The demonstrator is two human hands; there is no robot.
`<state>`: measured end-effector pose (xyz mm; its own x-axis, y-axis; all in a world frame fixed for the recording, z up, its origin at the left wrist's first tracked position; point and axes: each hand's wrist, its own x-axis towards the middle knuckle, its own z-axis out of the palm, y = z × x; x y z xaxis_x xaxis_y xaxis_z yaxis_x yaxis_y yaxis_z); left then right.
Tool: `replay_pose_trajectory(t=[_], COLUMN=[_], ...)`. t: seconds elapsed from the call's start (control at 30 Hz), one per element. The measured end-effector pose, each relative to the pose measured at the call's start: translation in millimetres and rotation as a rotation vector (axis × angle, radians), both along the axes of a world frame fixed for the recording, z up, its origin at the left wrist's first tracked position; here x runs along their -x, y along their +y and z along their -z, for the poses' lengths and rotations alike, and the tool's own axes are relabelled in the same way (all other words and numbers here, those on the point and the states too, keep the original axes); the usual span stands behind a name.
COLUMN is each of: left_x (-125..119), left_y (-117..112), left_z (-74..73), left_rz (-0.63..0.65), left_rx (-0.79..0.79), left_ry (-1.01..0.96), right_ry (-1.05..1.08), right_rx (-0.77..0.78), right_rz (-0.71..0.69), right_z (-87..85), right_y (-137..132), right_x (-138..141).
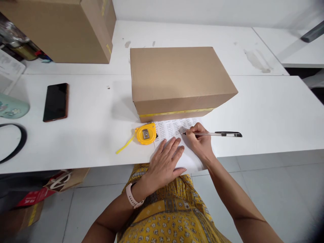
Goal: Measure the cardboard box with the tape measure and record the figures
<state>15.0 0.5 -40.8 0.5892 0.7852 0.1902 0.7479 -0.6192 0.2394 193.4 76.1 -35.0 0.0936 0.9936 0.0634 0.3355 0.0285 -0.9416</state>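
R hand (199, 143) pinches pen (224, 134), tip at paper's (192, 158) written columns; L hand (165, 162), apart at tip's 7 o'clock, lies flat, prob. steadying sheet. Box (177, 74) at paper's 12, tape meas. (146, 134) at 9–10, prob. for quick reach.

Cardboard boxes on the tabletop (88, 145): two, the upper-left box (73, 30) and the center box (177, 74). Hands at lower center: two, left hand (164, 163) and right hand (201, 143). Quantity one each: pen (220, 134), right of center; handwritten top sheet (192, 160) and tape measure (149, 137), center; phone (56, 102), mid-left; wristband (131, 196), lower center.
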Motion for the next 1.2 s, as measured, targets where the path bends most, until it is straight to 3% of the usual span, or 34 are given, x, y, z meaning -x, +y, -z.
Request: replay_pose_trajectory(t=[0.77, 0.93, 1.07, 1.13, 1.2], left_x=[0.9, 0.7, 3.1, 7.3, 15.0], left_y=[-0.3, 0.5, -1.0, -2.8, -3.9], left_z=[-0.1, 1.0, 3.5, -0.5, -9.6], left_rz=[-0.002, -0.003, 0.004, 0.009, -0.024], left_rx=[0.004, 0.001, -0.008, -0.044, -0.129], left_ry=[-0.011, -0.024, -0.127, -0.301, -0.502], right_ry=[-0.017, 0.026, -0.080, -0.296, -0.578], right_rx=[-0.002, -0.075, -0.187, -0.207, -0.232], right_rz=[0.002, 0.108, 0.316, 0.361, 0.320], right_z=[1.9, 2.4, 4.6, 6.2, 9.0], right_y=[0.8, -0.3, 2.2, 7.5, 14.8], right_x=[-0.7, -2.9, -40.7, -73.9, -108.6])
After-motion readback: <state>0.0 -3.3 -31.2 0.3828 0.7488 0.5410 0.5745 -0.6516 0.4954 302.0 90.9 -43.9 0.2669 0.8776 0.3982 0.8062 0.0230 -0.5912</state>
